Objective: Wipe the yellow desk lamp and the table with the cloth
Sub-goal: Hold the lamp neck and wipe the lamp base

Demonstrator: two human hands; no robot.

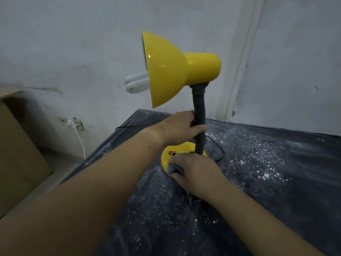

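Observation:
The yellow desk lamp stands upright on the dark table, its shade turned to the left with a white bulb sticking out. My left hand grips the grey flexible neck about halfway up. My right hand holds a bunched grey cloth and presses it against the front edge of the lamp's round yellow base. Most of the cloth is hidden under my fingers. White dust and flakes speckle the table around the base.
The lamp's black cord loops behind the base and runs off the table's far left edge. A cardboard box stands on the floor at left. A wall socket with a white cable sits low on the grey wall.

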